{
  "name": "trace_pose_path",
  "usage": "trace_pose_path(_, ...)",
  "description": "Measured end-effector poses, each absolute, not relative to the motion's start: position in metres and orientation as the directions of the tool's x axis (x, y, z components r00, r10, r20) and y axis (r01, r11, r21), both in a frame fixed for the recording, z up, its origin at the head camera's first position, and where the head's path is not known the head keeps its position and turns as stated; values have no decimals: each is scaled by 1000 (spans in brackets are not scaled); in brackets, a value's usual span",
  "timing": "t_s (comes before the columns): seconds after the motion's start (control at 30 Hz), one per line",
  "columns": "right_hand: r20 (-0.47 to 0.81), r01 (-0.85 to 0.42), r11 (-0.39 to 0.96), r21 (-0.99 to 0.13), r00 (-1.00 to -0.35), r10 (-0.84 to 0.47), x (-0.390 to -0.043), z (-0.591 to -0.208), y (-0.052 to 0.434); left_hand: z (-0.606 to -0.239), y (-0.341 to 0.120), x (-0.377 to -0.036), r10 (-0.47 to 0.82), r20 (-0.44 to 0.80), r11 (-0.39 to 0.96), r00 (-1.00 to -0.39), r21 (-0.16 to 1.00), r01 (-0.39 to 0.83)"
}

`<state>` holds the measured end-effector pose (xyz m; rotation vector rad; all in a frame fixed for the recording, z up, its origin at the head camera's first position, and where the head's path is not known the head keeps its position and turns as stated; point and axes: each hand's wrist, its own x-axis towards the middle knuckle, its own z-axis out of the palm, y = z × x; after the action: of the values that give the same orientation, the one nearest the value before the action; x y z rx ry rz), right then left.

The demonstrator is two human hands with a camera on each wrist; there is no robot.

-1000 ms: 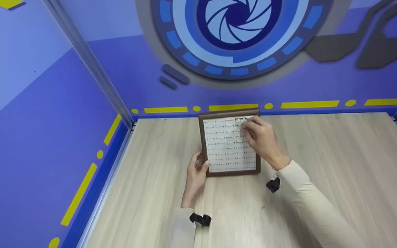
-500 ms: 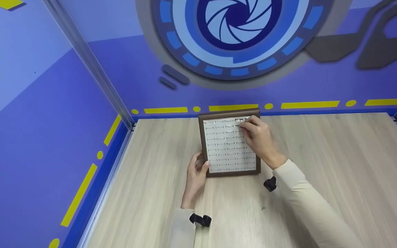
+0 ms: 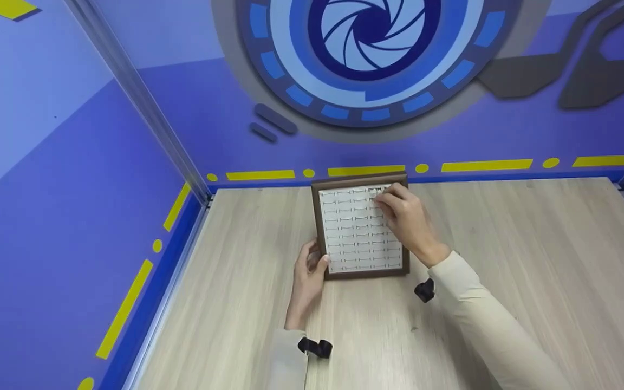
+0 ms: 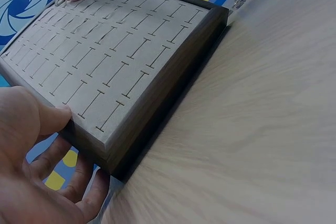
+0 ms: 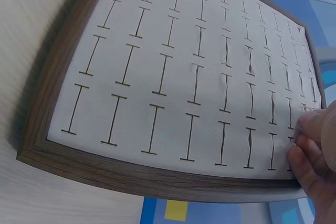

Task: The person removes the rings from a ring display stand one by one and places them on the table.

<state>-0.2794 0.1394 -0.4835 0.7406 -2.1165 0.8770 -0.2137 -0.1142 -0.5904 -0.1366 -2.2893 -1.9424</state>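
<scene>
A ring display tray [image 3: 339,238] with a brown wooden frame and a white padded face, cut with rows of I-shaped slots, stands tilted back on the table. At its lower left corner my left hand [image 3: 307,279] grips the frame, thumb on the front and fingers behind. My right hand [image 3: 410,219] is at the upper right of the face, its thumb and fingers pinched together on a small silvery ring-like piece, mostly hidden by the fingertips. In the right wrist view, the right fingers [image 5: 310,166] touch the slots near the far end. Some middle slots gape slightly.
The light wood table [image 3: 225,281] surrounds the tray. A blue patterned back wall [image 3: 268,157] rises just behind the tray, and a blue side wall [image 3: 73,244] stands at the left. A small dark speck [image 3: 414,329] lies on the table in front.
My right hand has shifted slightly left along the top of the tray, still pinching. My left hand and the tray stay in place.
</scene>
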Motion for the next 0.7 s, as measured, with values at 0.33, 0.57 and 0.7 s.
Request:
trace_pose_path(0.33,781,-719,600,-351,-578,-236,-277,-482,140,-590,-114,-213,-20,161,152,-987,976,156)
trace_pose_path(0.57,788,-729,585,-355,-570,-232,-276,-483,140,-590,-113,-214,-19,156,157,-988,976,151)
trace_pose_path(0.7,795,-740,574,-351,-559,-235,-276,-483,141,-590,-113,-214,-19,165,158,-986,974,160)
